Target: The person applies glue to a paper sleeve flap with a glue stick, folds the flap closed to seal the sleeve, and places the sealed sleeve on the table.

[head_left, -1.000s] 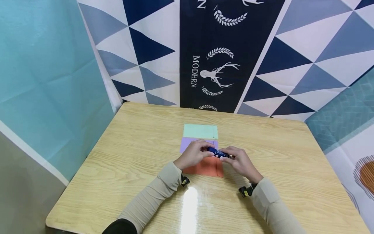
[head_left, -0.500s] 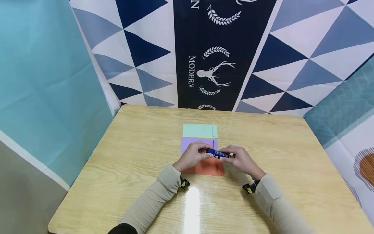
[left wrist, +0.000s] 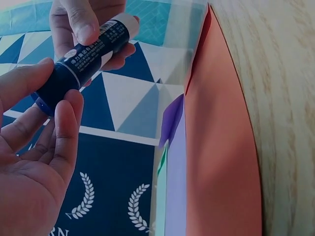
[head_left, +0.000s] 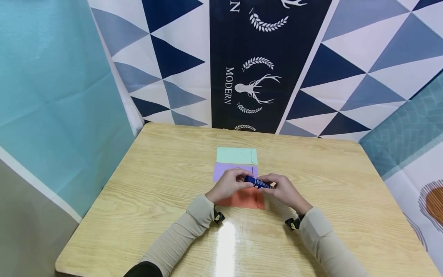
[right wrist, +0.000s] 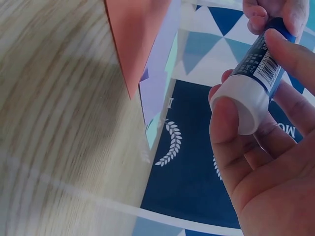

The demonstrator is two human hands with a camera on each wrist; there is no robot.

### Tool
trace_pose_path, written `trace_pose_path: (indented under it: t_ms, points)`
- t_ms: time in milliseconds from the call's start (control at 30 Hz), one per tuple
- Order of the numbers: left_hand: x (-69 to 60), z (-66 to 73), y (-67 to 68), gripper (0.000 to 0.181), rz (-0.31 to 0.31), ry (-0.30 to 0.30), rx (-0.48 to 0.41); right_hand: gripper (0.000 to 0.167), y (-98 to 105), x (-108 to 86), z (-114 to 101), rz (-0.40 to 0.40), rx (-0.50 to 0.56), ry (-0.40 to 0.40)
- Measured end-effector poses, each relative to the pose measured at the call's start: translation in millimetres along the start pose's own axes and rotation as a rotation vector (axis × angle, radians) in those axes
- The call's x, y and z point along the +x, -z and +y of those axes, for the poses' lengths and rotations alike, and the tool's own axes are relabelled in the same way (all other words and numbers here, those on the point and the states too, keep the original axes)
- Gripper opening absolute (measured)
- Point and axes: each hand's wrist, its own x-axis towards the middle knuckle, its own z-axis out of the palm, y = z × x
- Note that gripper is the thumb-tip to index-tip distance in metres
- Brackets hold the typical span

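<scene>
A dark blue glue stick point(head_left: 257, 182) with a white end is held between both hands above the envelopes. My left hand point(head_left: 228, 186) pinches its blue cap end with thumb and fingers. At the other end, my right hand point(head_left: 285, 191) grips the barrel near the white base point(right wrist: 243, 101). In the left wrist view, white print shows along the barrel point(left wrist: 86, 61); the right wrist view shows a barcode. Below lie an orange envelope point(head_left: 238, 201), a purple envelope point(head_left: 221, 171) and a mint green envelope point(head_left: 234, 155) in a column, the orange and purple ones partly hidden by the hands.
A light wood-grain table point(head_left: 155, 169) carries everything. Behind it hangs a patterned cloth point(head_left: 259, 77) with triangles and a dark deer panel. A teal cloth point(head_left: 62, 96) hangs along the left side. Light glares off the table near its front.
The glue stick turns slightly in the right hand, whose fingers shift a little on the barrel. Both hands stay in place over the envelopes.
</scene>
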Motion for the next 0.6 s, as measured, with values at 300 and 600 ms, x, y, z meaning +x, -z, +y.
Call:
trace_pose_path:
  t_ms: [300, 600]
  points:
    - [0.8, -0.6, -1.7, 0.031, -0.009, -0.012, 0.013, 0.029, 1.5, -0.7, 2.8, 0.04, -0.046, 0.065]
    - [3.7, 0.2, -2.5, 0.031, -0.008, -0.017, -0.006, 0.029, 4.3, -1.3, 5.4, 0.039, -0.076, 0.036]
